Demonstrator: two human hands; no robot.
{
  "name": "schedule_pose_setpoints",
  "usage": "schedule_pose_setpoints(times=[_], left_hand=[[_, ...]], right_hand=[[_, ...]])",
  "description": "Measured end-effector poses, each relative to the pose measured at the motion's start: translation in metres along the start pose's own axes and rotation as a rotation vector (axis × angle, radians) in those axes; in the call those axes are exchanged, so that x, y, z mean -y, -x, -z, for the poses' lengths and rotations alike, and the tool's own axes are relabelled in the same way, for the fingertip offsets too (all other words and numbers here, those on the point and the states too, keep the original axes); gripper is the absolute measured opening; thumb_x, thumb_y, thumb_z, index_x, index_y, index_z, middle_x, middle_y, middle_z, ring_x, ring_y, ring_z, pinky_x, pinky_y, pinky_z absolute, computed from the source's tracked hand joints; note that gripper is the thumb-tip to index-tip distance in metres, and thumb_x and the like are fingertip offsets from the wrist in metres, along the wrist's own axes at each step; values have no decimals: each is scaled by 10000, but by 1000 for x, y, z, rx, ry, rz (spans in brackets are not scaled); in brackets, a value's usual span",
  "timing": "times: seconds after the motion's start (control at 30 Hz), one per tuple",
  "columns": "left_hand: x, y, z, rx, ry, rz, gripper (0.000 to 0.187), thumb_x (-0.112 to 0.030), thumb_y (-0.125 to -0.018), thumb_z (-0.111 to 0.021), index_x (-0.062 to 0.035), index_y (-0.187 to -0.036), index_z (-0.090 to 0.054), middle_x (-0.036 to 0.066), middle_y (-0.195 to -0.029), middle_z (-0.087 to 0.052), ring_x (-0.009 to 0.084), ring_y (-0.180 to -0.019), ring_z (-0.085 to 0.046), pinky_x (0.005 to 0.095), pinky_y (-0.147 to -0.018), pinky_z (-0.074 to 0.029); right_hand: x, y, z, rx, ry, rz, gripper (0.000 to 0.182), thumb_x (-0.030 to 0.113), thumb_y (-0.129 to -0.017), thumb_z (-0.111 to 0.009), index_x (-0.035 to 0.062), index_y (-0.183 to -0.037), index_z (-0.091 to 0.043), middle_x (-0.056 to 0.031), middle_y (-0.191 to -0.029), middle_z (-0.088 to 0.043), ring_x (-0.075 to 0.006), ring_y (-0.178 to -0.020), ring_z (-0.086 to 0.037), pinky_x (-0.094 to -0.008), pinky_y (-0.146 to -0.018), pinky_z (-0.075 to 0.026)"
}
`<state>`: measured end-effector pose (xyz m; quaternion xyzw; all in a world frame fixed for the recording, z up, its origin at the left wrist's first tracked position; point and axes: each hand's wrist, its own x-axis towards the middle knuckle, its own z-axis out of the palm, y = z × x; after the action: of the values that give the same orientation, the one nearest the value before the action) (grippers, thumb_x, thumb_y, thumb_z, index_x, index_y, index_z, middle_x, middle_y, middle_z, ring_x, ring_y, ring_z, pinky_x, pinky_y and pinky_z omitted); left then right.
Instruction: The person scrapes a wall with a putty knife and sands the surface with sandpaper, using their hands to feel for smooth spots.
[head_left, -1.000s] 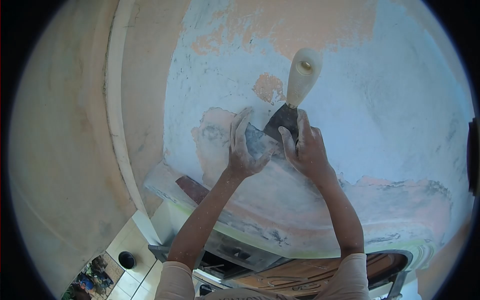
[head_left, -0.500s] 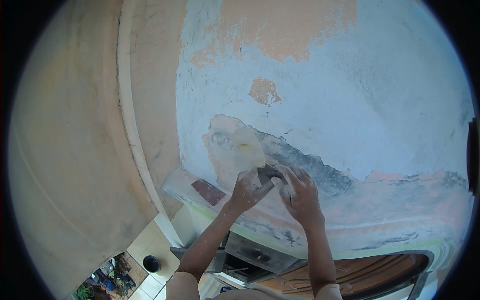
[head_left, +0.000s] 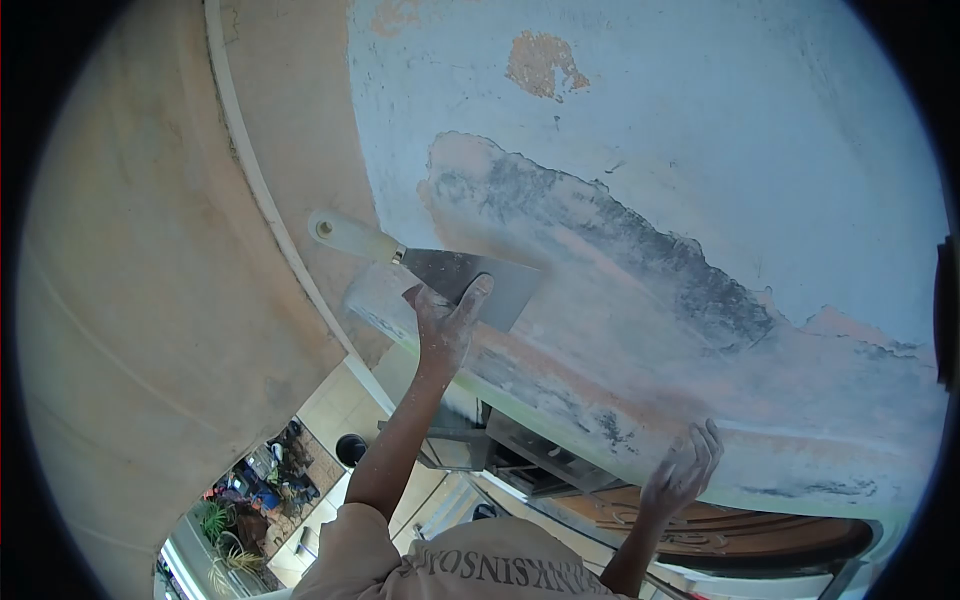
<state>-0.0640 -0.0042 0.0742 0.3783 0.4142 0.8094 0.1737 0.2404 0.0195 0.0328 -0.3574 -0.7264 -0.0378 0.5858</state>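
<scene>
A wide scraper [head_left: 510, 292] with a pale handle is held by its metal blade in my left hand [head_left: 447, 325], the thumb flat on the blade. The handle points to the upper left. White dust covers my fingers. Lower right, my right hand [head_left: 685, 465] rests at the edge of the wall ledge, its fingers loosely spread with nothing visible in them. Between and above the hands lies the wall's scraped patch [head_left: 640, 260], grey and pink, with ragged edges against the pale blue paint [head_left: 720, 140].
A beige wall [head_left: 130, 250] curves down the left side. Below are a black bucket [head_left: 351, 449] on the tiled floor, assorted items and plants [head_left: 215, 520] at lower left, and a brown wooden panel [head_left: 760, 540] under the ledge.
The hands have moved apart, my right hand down and to the right. The scraper has turned, its handle now pointing left. The view has shifted lower; the dark red piece on the ledge is mostly hidden.
</scene>
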Motion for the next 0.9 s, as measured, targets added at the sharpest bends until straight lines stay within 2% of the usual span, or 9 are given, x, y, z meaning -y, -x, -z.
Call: schedule_pose_setpoints(times=[0.1,0.17,0.27,0.37,0.4,0.53,0.63,0.77,0.9], left_hand=[[-5,3,-10,-129,33,14,251,-136,-828,-620,-28,-1027,-512,46,-919,-575,122,-766,-582,268,-630,-510],[7,5,0,-93,57,-2,241,-129,-843,-598,-33,-1037,-492,50,-940,-559,137,-827,-566,302,-665,-502],[14,4,-3,-142,79,-44,222,-115,-849,-585,-35,-1033,-488,48,-937,-550,141,-849,-556,309,-708,-489],[17,5,-7,-170,120,-43,211,-97,-853,-572,-37,-1036,-487,49,-939,-546,141,-864,-549,309,-761,-470],[15,7,-9,-181,140,-24,207,-92,-853,-568,-38,-1036,-487,49,-941,-545,139,-864,-549,308,-777,-463],[-2,7,-23,-219,120,-13,191,-73,-853,-561,-39,-1025,-488,49,-939,-542,133,-870,-543,306,-793,-455],[-3,-11,-18,-200,59,-195,179,-63,-849,-563,-37,-1011,-492,50,-937,-541,130,-872,-539,303,-792,-452],[-18,-34,-25,-271,62,-361,165,-43,-851,-553,-23,-1004,-494,57,-943,-545,129,-883,-541,293,-815,-442],[-44,-58,-46,-256,161,-467,167,-40,-851,-552,-22,-1005,-492,61,-947,-546,129,-894,-538,292,-818,-434]], right_hand=[[-7,9,3,-45,-69,33,135,40,-842,-452,33,-971,-491,-136,-968,-559,-372,-1046,-484,-493,-869,-388],[-11,14,10,-98,-139,89,108,47,-863,-417,55,-953,-476,-123,-946,-560,-368,-1048,-482,-498,-875,-386],[-25,24,32,-303,103,82,111,45,-875,-378,86,-939,-459,-96,-919,-556,-368,-1051,-485,-533,-910,-378],[-41,27,38,-253,291,172,124,49,-877,-382,105,-959,-455,-77,-908,-551,-375,-1077,-470,-586,-946,-351],[-40,27,39,-196,421,189,74,87,-919,-407,68,-940,-475,-119,-930,-556,-363,-1077,-486,-581,-956,-355],[-41,28,39,-194,390,231,82,97,-925,-405,58,-964,-465,-130,-1016,-544,-385,-1119,-463,-574,-957,-338],[-33,19,37,-316,255,195,30,130,-825,-523,108,-828,-544,-66,-860,-638,-339,-943,-580,-581,-961,-316],[-27,11,32,-372,291,169,77,112,-844,-492,107,-802,-556,-68,-817,-642,-324,-895,-599,-553,-923,-368],[-22,4,32,-360,334,151,88,133,-857,-499,97,-808,-563,-69,-791,-650,-304,-832,-618,-519,-908,-389]])
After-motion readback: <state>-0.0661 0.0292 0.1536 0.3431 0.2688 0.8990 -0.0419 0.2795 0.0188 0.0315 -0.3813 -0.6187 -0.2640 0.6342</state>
